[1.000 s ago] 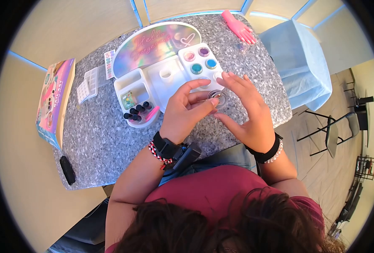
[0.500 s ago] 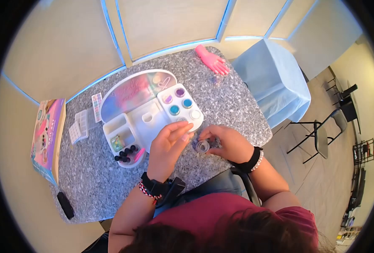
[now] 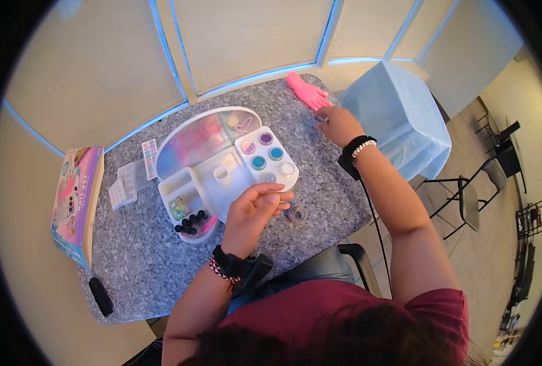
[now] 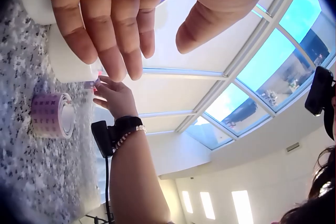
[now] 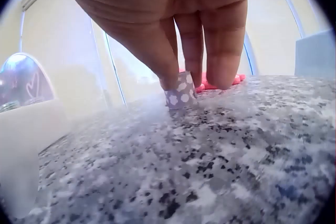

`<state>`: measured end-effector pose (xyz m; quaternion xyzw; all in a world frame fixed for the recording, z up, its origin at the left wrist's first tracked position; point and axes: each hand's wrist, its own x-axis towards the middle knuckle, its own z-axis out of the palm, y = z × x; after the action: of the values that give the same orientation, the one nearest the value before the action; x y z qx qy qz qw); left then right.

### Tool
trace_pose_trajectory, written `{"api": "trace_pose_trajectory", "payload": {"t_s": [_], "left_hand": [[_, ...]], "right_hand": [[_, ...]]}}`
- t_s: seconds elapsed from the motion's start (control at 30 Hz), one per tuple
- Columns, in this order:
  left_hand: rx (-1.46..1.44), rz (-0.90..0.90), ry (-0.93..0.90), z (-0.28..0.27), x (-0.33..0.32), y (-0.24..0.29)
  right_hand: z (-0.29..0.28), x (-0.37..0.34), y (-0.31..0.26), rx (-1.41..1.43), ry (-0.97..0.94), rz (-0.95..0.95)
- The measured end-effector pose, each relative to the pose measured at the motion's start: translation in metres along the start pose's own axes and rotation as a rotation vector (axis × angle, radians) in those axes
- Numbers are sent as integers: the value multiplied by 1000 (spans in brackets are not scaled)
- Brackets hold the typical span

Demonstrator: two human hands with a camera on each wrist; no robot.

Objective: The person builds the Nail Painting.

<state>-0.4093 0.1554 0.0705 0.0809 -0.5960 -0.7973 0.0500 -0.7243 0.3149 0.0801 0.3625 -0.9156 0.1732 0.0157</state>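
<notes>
My right hand [image 3: 342,126] reaches to the far right of the table. Its fingertips pinch a small grey-purple roll [image 5: 181,92] with white spots, standing on the tabletop. Just beyond lies a pink model hand [image 3: 308,93]. My left hand [image 3: 254,215] hovers by the front right corner of the white tray [image 3: 205,194]; its fingers hang relaxed, and the left wrist view shows nothing between them and the thumb. A second patterned roll [image 3: 297,213], pinkish with small dark marks in the left wrist view, stands on the table beside those fingers.
Pots of coloured glitter [image 3: 259,163] sit in the tray's right part, black-capped bottles [image 3: 188,223] in its left. Left of it are a clear case [image 3: 124,184], a sticker sheet [image 3: 149,158], an upright box [image 3: 77,204] and a black object [image 3: 101,296]. A blue-covered stand [image 3: 399,116] adjoins the table.
Both hands were at a coiled roll; it now stands on the table. My right hand has let it go, moved far right and taken the spotted roll. The left hand stays near the tray.
</notes>
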Motion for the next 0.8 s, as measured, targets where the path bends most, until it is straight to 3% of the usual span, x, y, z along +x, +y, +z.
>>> {"api": "trace_pose_trajectory", "payload": {"t_s": [0.1,0.2,0.27,0.37,0.5,0.8], "left_hand": [[-4,3,3,-3,-1,1],[-15,2,22,-3,-1,5],[-22,-10,47,-1,-3,7],[-70,41,69,3,-4,5],[-171,57,88,3,-5,0],[-27,-65,-35,-2,-2,1]], "right_hand": [[-7,-10,-7,142,41,-27],[-33,-53,-60,733,69,-30],[-46,-88,-97,718,146,-266],[-46,-128,-136,268,372,-536],[-34,-151,-150,263,349,-518],[-54,-156,-136,150,248,-566]]}}
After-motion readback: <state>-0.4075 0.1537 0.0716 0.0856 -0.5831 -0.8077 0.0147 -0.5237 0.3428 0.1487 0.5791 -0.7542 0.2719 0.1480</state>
